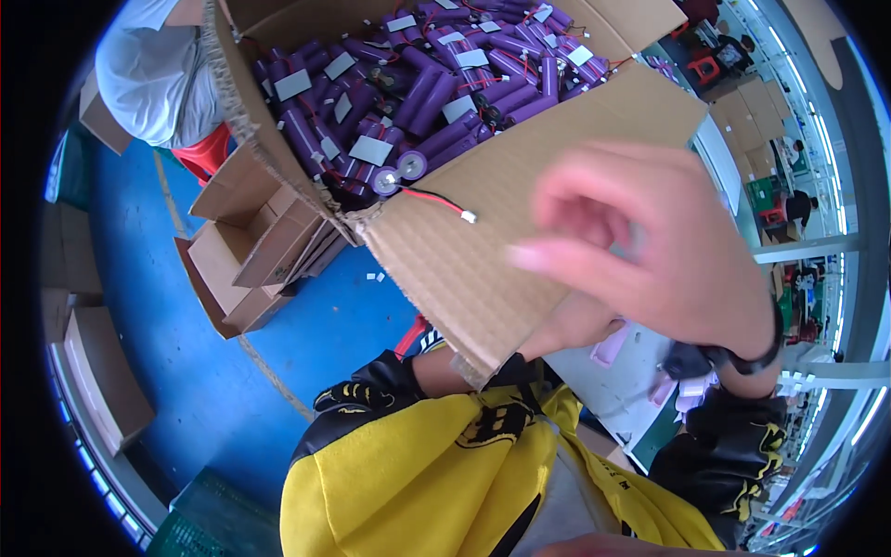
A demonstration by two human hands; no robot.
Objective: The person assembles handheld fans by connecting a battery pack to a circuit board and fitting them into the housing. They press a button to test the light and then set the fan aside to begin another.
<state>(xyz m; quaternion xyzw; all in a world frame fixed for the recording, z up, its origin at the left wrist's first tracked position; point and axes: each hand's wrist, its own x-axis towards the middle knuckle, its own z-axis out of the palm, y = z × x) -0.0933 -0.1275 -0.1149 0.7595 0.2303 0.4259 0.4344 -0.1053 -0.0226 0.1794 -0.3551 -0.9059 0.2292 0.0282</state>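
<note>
Over the cardboard flap of a large box, my right hand is raised, blurred by motion. Its thumb and curled fingers are apart, with nothing visible between them. My left hand reaches across below, partly behind the flap; its fingers are mostly hidden, so what it holds cannot be made out. The box is heaped with purple cylindrical battery packs, many bearing white pads and thin wires. At the box's near corner, one pack's red and black wires end in a white connector lying on the flap.
Smaller open cartons stand on the blue floor at left, near a red stool and a person in light clothing. To my right is a white worktable with pale purple pieces. Other people sit at far right.
</note>
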